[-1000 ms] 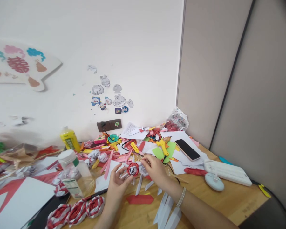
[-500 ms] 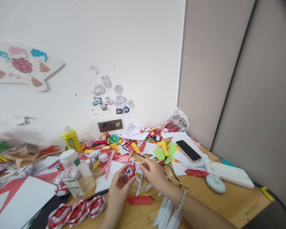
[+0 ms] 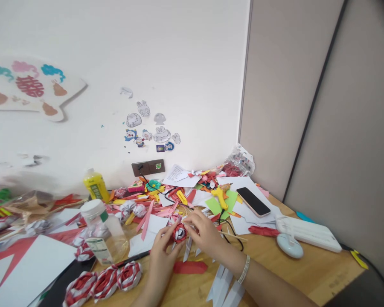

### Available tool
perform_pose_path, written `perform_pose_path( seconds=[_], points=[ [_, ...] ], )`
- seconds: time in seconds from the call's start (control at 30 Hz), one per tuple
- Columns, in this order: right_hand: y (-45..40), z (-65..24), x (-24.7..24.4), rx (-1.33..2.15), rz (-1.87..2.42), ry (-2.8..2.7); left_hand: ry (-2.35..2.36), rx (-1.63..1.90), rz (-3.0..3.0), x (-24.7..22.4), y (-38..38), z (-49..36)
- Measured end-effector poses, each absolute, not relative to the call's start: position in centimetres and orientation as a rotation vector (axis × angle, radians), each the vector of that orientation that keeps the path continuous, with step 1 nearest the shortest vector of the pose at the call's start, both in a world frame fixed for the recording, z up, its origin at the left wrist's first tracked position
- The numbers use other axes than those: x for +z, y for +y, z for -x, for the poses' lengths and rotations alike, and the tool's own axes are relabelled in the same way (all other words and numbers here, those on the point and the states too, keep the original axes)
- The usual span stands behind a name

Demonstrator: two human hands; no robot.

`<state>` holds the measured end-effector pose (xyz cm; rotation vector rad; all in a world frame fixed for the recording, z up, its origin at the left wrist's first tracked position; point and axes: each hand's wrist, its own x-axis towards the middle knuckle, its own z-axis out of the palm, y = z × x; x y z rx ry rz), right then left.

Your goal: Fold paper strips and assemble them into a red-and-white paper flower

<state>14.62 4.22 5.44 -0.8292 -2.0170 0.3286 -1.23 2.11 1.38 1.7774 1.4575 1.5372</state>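
Between my two hands is a red and white paper flower (image 3: 179,233), rolled from folded strips. My left hand (image 3: 163,247) grips it from the left with thumb and fingers. My right hand (image 3: 202,230) pinches at its upper right edge; the fingertips partly hide what they hold there. White folded paper strips (image 3: 222,285) lie under my right wrist, and a red paper strip (image 3: 190,267) lies below the flower. Three red and white twisted paper rings (image 3: 105,282) sit to the left of my left forearm.
A yellow glue gun (image 3: 220,197) with a black cord rests on green paper behind my right hand. Near it lies a phone (image 3: 253,202). A clear jar (image 3: 104,236) and a yellow bottle (image 3: 96,185) stand at left. At right are a white mouse (image 3: 289,246) and paper scraps around.
The flower has been turned, so its side now shows instead of its dark-centred face. My right hand has moved slightly left and closer in to it.
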Motion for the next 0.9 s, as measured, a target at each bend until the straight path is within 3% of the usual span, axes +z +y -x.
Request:
perform_pose_path(
  seconds=[0.27,0.6,0.9],
  points=[
    [4.75,-15.09,5.17,0.329,0.72,-2.132,1.475,1.525,-1.807,1.35,2.08,1.32],
    [4.24,-14.69,5.01,0.07,0.779,-2.149,1.476,1.5,-1.871,1.61,1.92,1.26],
    [4.0,-14.67,5.38,0.229,0.836,-2.098,1.443,1.512,-1.872,1.64,1.8,1.08]
  ],
)
